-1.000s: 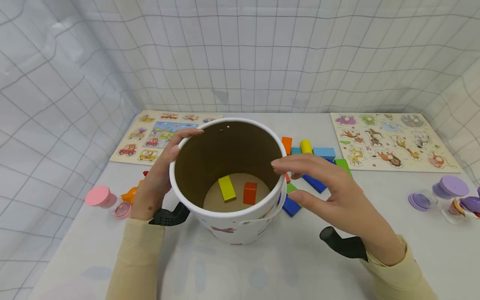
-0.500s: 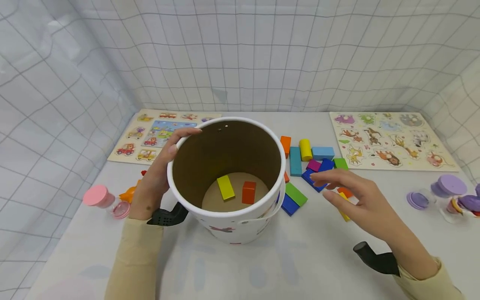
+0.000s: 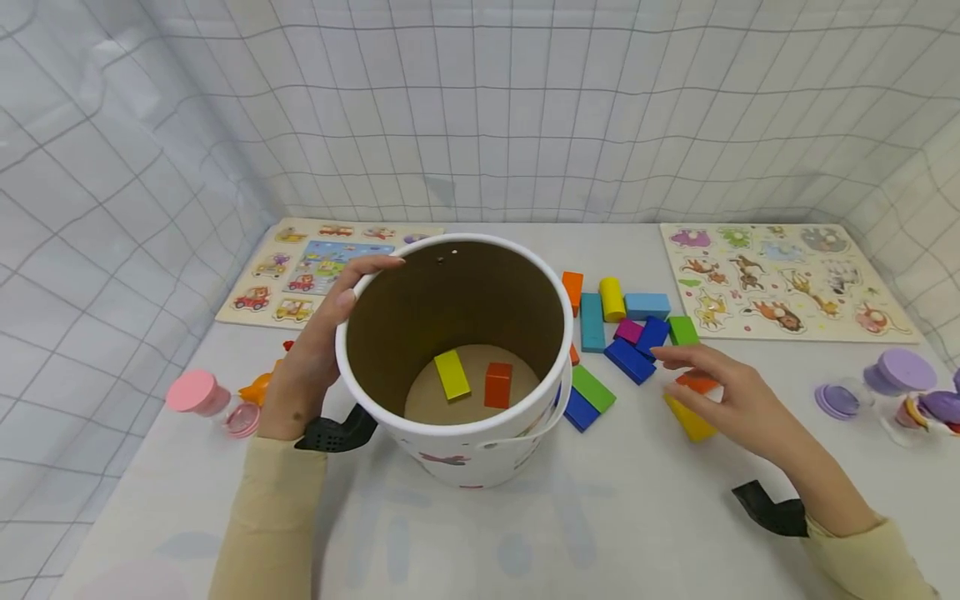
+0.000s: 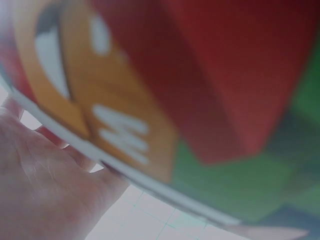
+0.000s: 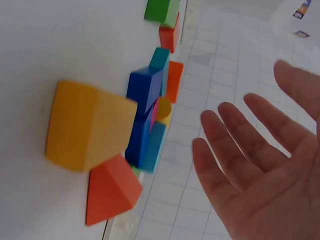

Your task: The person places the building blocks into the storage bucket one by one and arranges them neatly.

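Note:
A white bucket [image 3: 457, 429] with a printed outside stands upright in front of me. Inside it lie a yellow block [image 3: 452, 375] and a red block [image 3: 498, 385]. My left hand [image 3: 311, 350] grips the bucket's left side, fingers reaching round to the rim; the left wrist view shows its palm [image 4: 45, 175] beside the printed wall. To the right, my right hand [image 3: 727, 400] hovers with fingers spread, holding nothing. Closest below it are a yellow-orange block [image 3: 688, 421] and an orange wedge-shaped block [image 5: 114, 190], both partly covered by the hand in the head view.
Right of the bucket lie blue blocks [image 3: 630, 361], a green block [image 3: 592, 389], a teal block [image 3: 592, 322] and a yellow cylinder [image 3: 612, 300]. Puzzle boards [image 3: 787, 283] lie at the back. Pink-lidded [image 3: 197, 392] and purple-lidded [image 3: 898, 372] toys sit at the sides.
My right hand has moved from the bucket's right rim, out to the right and down over the yellow-orange block. The left hand and the bucket stay nearly where they were.

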{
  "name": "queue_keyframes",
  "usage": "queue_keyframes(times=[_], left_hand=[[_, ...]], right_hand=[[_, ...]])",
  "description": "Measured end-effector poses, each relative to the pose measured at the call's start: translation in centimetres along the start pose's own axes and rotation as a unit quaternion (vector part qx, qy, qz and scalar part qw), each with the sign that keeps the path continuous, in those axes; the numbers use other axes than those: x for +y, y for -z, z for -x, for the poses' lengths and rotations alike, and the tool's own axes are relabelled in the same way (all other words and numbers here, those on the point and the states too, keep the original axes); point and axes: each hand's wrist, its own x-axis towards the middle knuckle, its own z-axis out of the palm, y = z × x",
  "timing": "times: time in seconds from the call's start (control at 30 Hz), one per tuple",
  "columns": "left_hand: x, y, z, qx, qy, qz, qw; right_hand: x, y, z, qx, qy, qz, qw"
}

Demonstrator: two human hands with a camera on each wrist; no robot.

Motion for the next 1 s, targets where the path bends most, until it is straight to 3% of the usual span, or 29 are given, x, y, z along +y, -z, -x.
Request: queue_keyframes(times=[0.07,0.17,0.27,0.47,0.7,1.0], left_hand=[[0.0,-0.1,0.0,0.0,0.001,0.0,1.0],[-0.1,-0.1,-0.1,0.001,0.004,-0.003,1.0],[-0.1,-0.1,-0.1,0.002,0.008,-0.001,1.0],[0.0,0.0,0.0,0.001,0.006,0.008,1.0],[0.0,0.0,0.0,-0.002,0.006,0.008,0.9999],[0.0,-0.1,0.2,0.013,0.017,0.002,0.9998]], right_hand=[[0.9,0.1,0.4,-0.065,-0.025,0.001,0.998],[2.1,0.0,1.1,-0.174,-0.071,0.007,0.982],[3.1,-0.3,1.5,-0.229,-0.092,0.024,0.969],[4.3,-0.7,1.5,-0.198,-0.055,0.052,0.977],[4.2,-0.9,1.0,-0.149,-0.057,0.069,0.985],[3.5,-0.6,1.0,-0.122,-0.049,0.043,0.99]])
